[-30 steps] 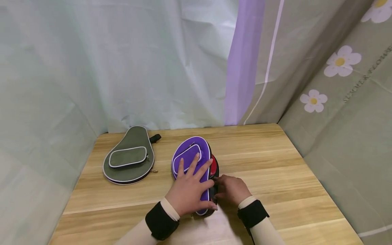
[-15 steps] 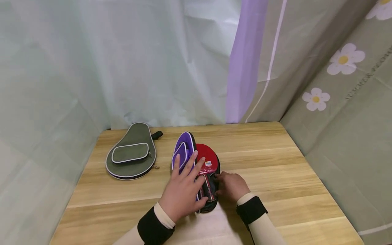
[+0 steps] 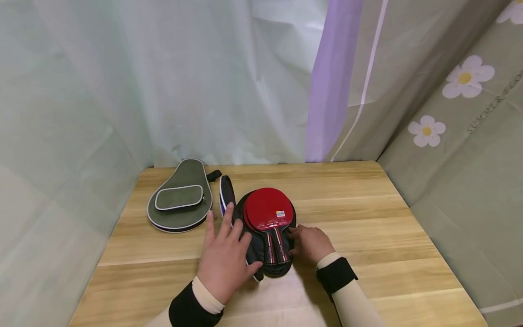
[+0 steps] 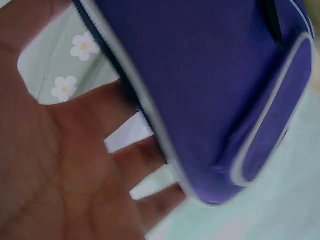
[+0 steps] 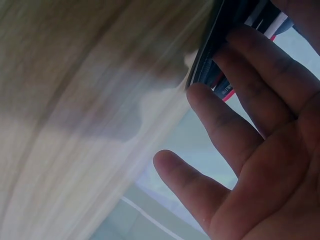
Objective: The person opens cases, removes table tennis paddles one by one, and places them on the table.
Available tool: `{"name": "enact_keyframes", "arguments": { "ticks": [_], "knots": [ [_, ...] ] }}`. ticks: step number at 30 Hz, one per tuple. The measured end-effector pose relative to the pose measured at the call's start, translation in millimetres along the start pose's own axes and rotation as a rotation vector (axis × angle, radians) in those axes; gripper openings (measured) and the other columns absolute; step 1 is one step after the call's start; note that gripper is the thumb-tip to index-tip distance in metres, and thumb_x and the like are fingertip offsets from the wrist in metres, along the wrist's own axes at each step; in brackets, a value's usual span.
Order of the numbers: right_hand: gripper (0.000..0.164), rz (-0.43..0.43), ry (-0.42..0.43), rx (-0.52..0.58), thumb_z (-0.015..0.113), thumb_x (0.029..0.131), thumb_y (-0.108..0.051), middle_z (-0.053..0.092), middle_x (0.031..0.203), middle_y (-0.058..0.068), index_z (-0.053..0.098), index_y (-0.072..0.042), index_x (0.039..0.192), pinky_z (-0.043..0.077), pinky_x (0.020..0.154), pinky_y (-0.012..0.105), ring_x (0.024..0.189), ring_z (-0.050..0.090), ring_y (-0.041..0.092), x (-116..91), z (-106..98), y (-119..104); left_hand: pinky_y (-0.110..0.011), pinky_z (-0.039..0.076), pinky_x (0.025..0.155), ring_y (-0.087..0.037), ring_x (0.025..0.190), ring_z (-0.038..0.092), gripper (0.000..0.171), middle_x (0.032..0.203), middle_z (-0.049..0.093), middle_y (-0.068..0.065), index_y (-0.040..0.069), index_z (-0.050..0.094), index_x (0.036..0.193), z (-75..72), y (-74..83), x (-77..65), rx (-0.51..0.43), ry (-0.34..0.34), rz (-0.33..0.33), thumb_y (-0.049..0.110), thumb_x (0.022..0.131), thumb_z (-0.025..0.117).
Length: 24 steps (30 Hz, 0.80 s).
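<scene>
Flap of purple padded fabric (image 4: 175,95), white-piped, tilted up left of black-lined case base (image 3: 278,271) on wood-grain surface (image 3: 347,204) | left grip (image 3: 224,261): fingers spread, flap touched, nothing grasped | right grip (image 3: 312,245): fingertips at base rim, pinch can't be told | base should be held steady, flap pushed slowly, two red-faced paddles (image 3: 269,209) inside left undragged

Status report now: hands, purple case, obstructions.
Left hand touching purple case, case open; right hand touching its right side. Two red paddles exposed inside. Nothing seen covering them.
</scene>
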State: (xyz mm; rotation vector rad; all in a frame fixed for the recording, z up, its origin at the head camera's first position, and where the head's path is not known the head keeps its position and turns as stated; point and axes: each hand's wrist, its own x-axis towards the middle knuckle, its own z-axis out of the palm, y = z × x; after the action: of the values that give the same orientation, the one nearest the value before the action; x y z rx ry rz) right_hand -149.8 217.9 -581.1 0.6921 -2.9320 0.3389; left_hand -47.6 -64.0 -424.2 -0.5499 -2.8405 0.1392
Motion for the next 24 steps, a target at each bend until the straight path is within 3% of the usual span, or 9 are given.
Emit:
{"name": "enact_keyframes", "arguments": {
  "ticks": [3,8,10,18,21,24],
  "knots": [
    [0.050,0.030,-0.036,0.018,0.105,0.079,-0.039,0.086,0.135,0.000,0.091,-0.021,0.122,0.068,0.096,0.050,0.126,0.082,0.034,1,-5,-2,-0.080,0.025,0.135,-0.054,0.170,0.033,0.072,0.152,0.072,-0.019,0.021,0.083,0.131,-2.7,-2.5,-2.9,0.015,-0.071,-0.055,0.074,0.083,0.087],
    [0.049,0.033,-0.018,0.030,0.106,0.078,-0.038,0.087,0.132,0.000,0.091,-0.020,0.121,0.068,0.095,0.047,0.124,0.083,0.033,0,-6,-5,-0.081,0.024,0.135,-0.062,0.169,0.031,0.072,0.153,0.071,-0.023,0.023,0.083,0.135,2.4,-7.4,-7.8,0.019,-0.148,-0.093,0.072,0.083,0.088],
    [0.048,0.020,0.009,0.030,0.107,0.075,-0.037,0.088,0.129,0.000,0.092,-0.020,0.117,0.068,0.092,0.046,0.120,0.084,0.033,-1,-7,-6,-0.080,0.024,0.135,-0.061,0.169,0.032,0.072,0.149,0.073,-0.025,0.023,0.084,0.133,8.0,-10.4,-9.9,0.010,-0.169,-0.093,0.070,0.080,0.092],
    [0.047,0.068,-0.034,0.053,0.106,0.076,-0.034,0.088,0.129,0.001,0.092,-0.017,0.117,0.068,0.094,0.045,0.120,0.084,0.032,-4,-16,-15,-0.077,0.029,0.136,-0.062,0.165,0.040,0.071,0.140,0.077,-0.031,0.017,0.084,0.131,38.6,-22.8,-3.8,-0.131,-0.335,-0.071,0.063,0.079,0.096],
    [0.047,0.055,-0.048,0.049,0.106,0.077,-0.032,0.087,0.129,0.005,0.091,-0.015,0.119,0.068,0.092,0.048,0.117,0.083,0.034,-3,-24,-19,-0.077,0.032,0.134,-0.063,0.162,0.044,0.072,0.141,0.076,-0.030,0.016,0.083,0.131,48.7,-26.5,1.7,-0.160,-0.343,-0.061,0.065,0.080,0.096],
    [0.049,0.061,-0.041,0.027,0.105,0.077,-0.035,0.087,0.131,0.003,0.091,-0.016,0.120,0.068,0.095,0.046,0.119,0.083,0.032,-2,-19,-15,-0.078,0.036,0.132,-0.062,0.160,0.047,0.075,0.143,0.074,-0.028,0.014,0.083,0.131,57.2,-29.1,10.6,-0.184,-0.333,-0.050,0.068,0.080,0.094]
  ]
}}
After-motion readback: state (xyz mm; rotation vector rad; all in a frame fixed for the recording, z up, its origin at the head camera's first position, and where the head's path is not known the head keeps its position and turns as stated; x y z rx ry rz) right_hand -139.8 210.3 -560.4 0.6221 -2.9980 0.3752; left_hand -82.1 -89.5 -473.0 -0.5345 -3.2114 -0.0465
